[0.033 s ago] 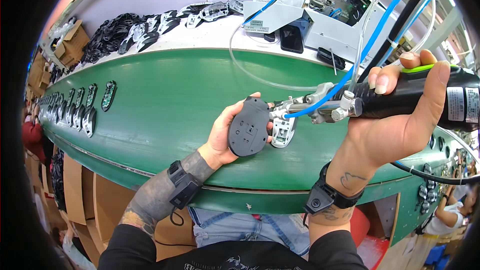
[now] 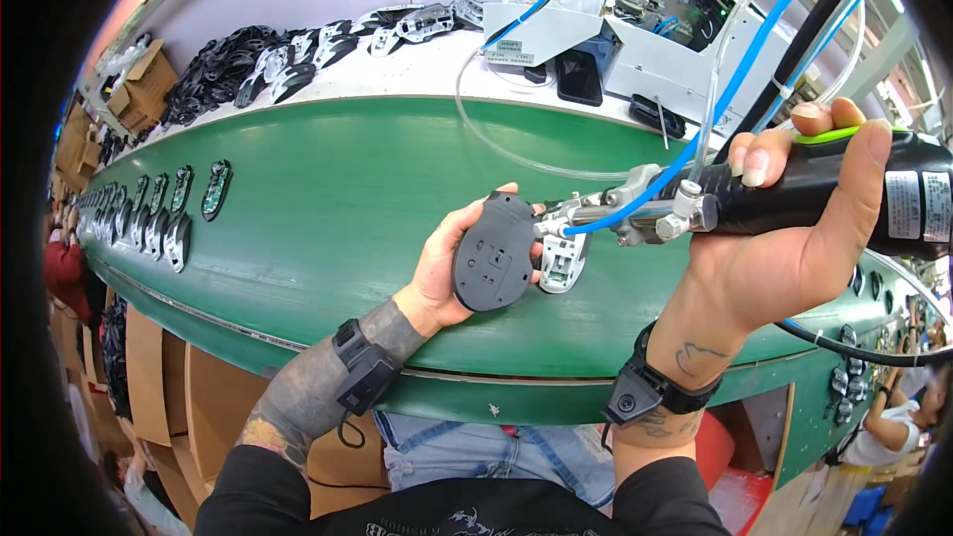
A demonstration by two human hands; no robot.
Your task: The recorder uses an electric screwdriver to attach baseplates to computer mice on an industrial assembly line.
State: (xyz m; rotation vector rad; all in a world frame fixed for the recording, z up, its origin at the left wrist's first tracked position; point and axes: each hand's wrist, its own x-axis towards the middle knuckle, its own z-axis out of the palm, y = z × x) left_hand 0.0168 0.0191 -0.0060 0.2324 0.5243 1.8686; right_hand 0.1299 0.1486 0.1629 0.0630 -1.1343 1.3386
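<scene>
left hand clamped on mouse shell; right hand clamped on screwdriver.

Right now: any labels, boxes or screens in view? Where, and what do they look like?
White labels: two rectangles on the black power screwdriver in the right hand.
Cardboard boxes: brown, open, far left.
Small label: pale strip on the grey unit.
No lit screen visible.
</scene>
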